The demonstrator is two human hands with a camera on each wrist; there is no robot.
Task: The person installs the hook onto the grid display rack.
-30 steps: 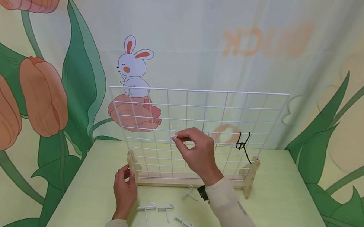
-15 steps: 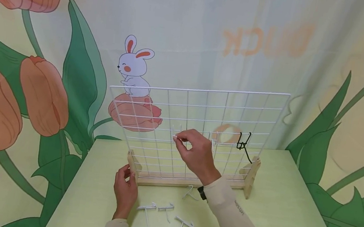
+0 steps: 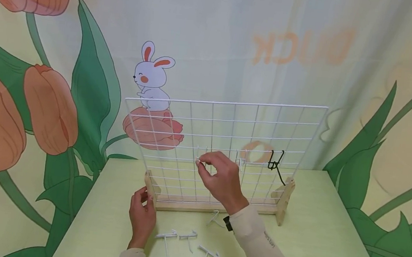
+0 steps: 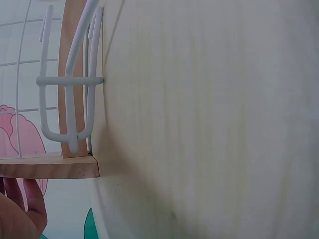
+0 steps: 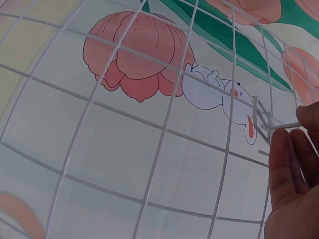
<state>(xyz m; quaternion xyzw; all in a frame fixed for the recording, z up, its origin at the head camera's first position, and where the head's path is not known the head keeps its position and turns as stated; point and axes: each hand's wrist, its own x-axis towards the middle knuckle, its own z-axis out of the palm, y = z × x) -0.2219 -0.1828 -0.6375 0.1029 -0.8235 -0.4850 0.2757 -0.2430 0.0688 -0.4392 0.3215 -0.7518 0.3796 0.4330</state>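
Two hands at work: the right hand (image 3: 220, 181), wrist raised and fingers curled, pinches a thin white wire hook (image 3: 200, 156) against the middle of the upright white wire grid panel (image 3: 191, 127), while the left hand (image 3: 141, 218) grips the panel's pale wooden foot (image 3: 150, 188) on the smooth yellow-green table (image 3: 311, 242). One black hook (image 3: 276, 164) and another white hook (image 3: 241, 161) hang further right on the grid; four loose white hooks (image 3: 188, 236) lie on the table between the forearms.
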